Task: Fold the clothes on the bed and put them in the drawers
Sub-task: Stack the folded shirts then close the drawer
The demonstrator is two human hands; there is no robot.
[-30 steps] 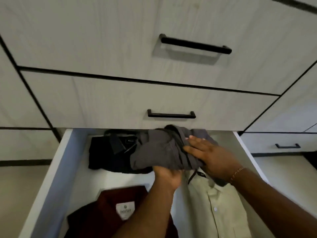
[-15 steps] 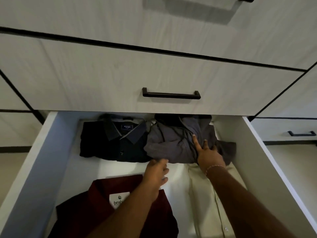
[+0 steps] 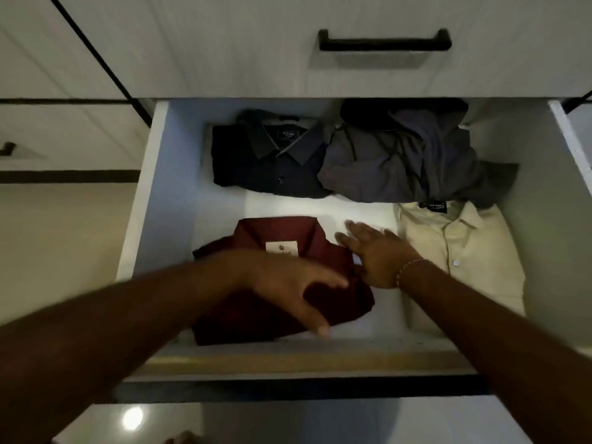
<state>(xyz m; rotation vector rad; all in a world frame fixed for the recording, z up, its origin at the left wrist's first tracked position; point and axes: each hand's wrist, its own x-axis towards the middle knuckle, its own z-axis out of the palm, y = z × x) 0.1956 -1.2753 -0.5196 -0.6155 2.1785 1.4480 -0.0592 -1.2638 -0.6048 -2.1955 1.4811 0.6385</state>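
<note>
The pulled-out white drawer (image 3: 160, 193) holds several folded clothes. A grey garment (image 3: 397, 161) lies at the back right, loosely folded, beside a dark navy shirt (image 3: 266, 161) at the back left. A maroon shirt (image 3: 272, 238) sits at the front left and a cream shirt (image 3: 461, 251) at the front right. My left hand (image 3: 288, 283) hovers over the maroon shirt with its fingers spread and holds nothing. My right hand (image 3: 378, 251) is flat and open between the maroon and cream shirts. Neither hand touches the grey garment.
A closed drawer front with a black handle (image 3: 384, 43) hangs just above the open drawer's back. More closed drawers stand at the left (image 3: 64, 136) and the right. The drawer's front rim (image 3: 304, 357) runs under my forearms.
Both hands have let go of the grey garment, left at the back right, and drawn back toward the drawer's front. The view has tilted further down.
</note>
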